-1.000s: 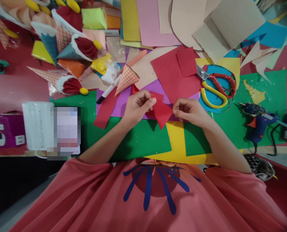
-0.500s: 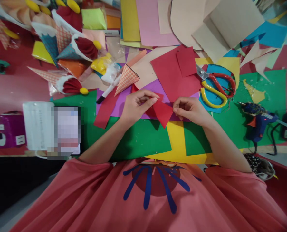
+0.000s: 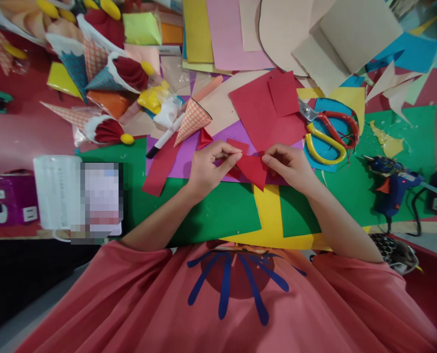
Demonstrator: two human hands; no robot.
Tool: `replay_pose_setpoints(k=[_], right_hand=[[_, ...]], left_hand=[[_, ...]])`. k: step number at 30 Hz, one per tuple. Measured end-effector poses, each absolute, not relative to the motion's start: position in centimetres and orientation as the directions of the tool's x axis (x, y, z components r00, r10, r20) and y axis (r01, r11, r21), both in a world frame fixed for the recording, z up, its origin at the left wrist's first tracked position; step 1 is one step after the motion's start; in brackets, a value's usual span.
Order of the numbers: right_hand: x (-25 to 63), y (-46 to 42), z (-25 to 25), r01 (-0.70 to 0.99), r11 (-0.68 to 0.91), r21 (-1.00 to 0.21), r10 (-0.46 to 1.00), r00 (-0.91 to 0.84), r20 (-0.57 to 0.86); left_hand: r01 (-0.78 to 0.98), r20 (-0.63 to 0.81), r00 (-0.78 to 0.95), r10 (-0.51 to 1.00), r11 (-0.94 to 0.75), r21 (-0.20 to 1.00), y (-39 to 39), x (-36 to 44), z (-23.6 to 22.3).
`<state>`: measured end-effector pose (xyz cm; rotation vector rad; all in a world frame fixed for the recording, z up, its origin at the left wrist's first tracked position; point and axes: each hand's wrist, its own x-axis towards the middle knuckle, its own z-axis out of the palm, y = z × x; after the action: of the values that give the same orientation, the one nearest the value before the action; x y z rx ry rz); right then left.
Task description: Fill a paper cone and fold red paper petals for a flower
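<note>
Between my hands is a small piece of red paper, its lower corner pointing down toward me. My left hand pinches its left corner between thumb and fingertips. My right hand grips its upper right edge, thumb on the near side. Below them lie a purple sheet and a green sheet. A small folded red piece and a checked paper cone lie just beyond my left hand. A larger red sheet lies beyond both hands.
Scissors with red and yellow handles lie beyond my right hand. A blue glue gun rests at the right. At the left are a phone and a white box. Several decorated cones fill the far left.
The red paper has turned, its lower corner shifting right. My right hand has moved up slightly along its edge, and my left hand has shifted a little, uncovering the folded red piece.
</note>
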<state>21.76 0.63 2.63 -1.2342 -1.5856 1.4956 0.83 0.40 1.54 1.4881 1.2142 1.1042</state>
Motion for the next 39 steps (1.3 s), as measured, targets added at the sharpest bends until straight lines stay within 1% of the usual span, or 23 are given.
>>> replay_pose_setpoints(k=[3, 6, 10, 13, 18, 24, 28, 32, 34, 36, 37, 39], right_hand=[[21.9, 0.7, 2.7, 0.221, -0.073, -0.973, 0.912, -0.381, -0.155], [22.0, 0.8, 2.7, 0.225, -0.073, -0.972, 0.909, -0.386, -0.158], [22.1, 0.8, 2.8, 0.226, -0.101, -0.969, 0.901, -0.392, -0.185], [22.1, 0.9, 2.8, 0.218, -0.105, -0.970, 0.905, -0.384, -0.184], [22.2, 0.9, 2.9, 0.207, -0.110, -0.972, 0.902, -0.390, -0.185], [22.4, 1.1, 3.1, 0.213, -0.097, -0.972, 0.896, -0.407, -0.179], [22.6, 1.1, 3.1, 0.220, -0.121, -0.968, 0.873, -0.440, -0.209], [22.5, 1.0, 3.1, 0.249, -0.096, -0.964, 0.859, -0.469, -0.207], [22.3, 0.9, 3.1, 0.247, -0.085, -0.965, 0.869, -0.455, -0.193], [22.0, 0.6, 3.0, 0.215, -0.103, -0.971, 0.896, -0.405, -0.184], [21.8, 0.5, 3.0, 0.192, -0.117, -0.974, 0.911, -0.370, -0.183], [21.4, 0.2, 2.9, 0.151, -0.139, -0.979, 0.938, -0.297, -0.179]], left_hand=[[0.197, 0.037, 0.114, 0.993, -0.059, 0.979, 0.5, 0.8, 1.6], [0.166, -0.013, 0.126, 0.992, -0.008, 0.986, 0.9, 0.6, 1.7], [0.092, -0.100, 0.212, 0.972, 0.082, 0.992, 1.3, 0.3, 1.9], [0.058, -0.110, 0.258, 0.960, 0.098, 0.993, 1.5, 0.3, 1.9], [0.073, -0.100, 0.232, 0.968, 0.085, 0.994, 1.5, 0.3, 1.7], [0.057, -0.187, 0.246, 0.951, 0.179, 0.982, 1.5, 0.2, 1.8], [0.144, -0.140, 0.260, 0.956, 0.105, 0.984, 1.6, 0.1, 2.3], [0.213, -0.095, 0.268, 0.959, 0.038, 0.976, 1.7, -0.1, 2.5], [0.177, -0.104, 0.231, 0.967, 0.063, 0.982, 1.8, -0.1, 2.3], [0.088, -0.132, 0.197, 0.971, 0.117, 0.989, 1.8, 0.1, 2.2], [0.046, -0.151, 0.205, 0.967, 0.145, 0.988, 1.8, 0.2, 2.1], [0.010, -0.188, 0.280, 0.941, 0.194, 0.981, 1.5, 0.5, 2.0]])
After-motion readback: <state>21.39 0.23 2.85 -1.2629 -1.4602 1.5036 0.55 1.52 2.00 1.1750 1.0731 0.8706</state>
